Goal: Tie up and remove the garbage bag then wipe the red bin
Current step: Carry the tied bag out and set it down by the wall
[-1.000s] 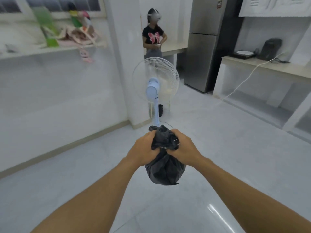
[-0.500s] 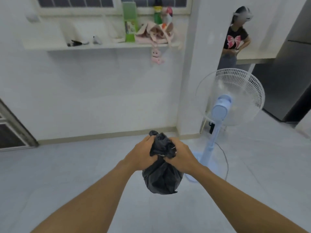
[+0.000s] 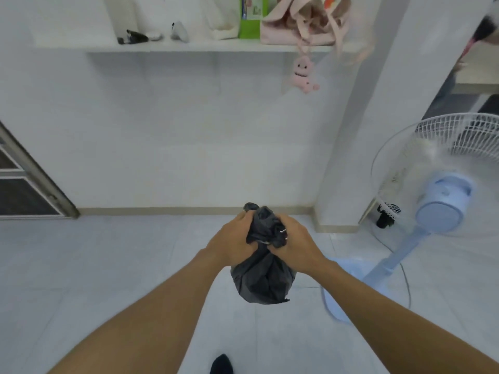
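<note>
Plainly, both hands were clenched on the bag (image 3: 263, 282). The left hand (image 3: 233, 240) gripped the bunched neck from one side and the right hand (image 3: 295, 242) from the other, fingers curled into the black plastic and knuckles up. A crumpled tuft of plastic stuck up between them. The rounded body of the bag hung below the hands, clear of the floor (image 3: 108, 265), held out in front of the person at the ends of both bare forearms. Whether a knot was made could not be told — the hands covered that part.

A fan (image 3: 442, 203) stood on the floor to the right of the bag, pale blue in its housing, pole and base, with a white grille. A white pillar (image 3: 359, 130) rose just left of the fan, against the back wall. A shelf (image 3: 189, 47) ran along that wall. Near its right end sat a pink tote (image 3: 299, 25), with a green carton (image 3: 249, 20) just beside it on the left. A pink plush (image 3: 303, 75) dangled from the tote below the shelf's front edge. Small dark and grey items (image 3: 135, 37) lay farther left on the shelf — too blurred to name. A door frame (image 3: 35, 179) stood at the left edge of the view, and a dark shoe tip (image 3: 221, 364) showed on the floor at the bottom.
</note>
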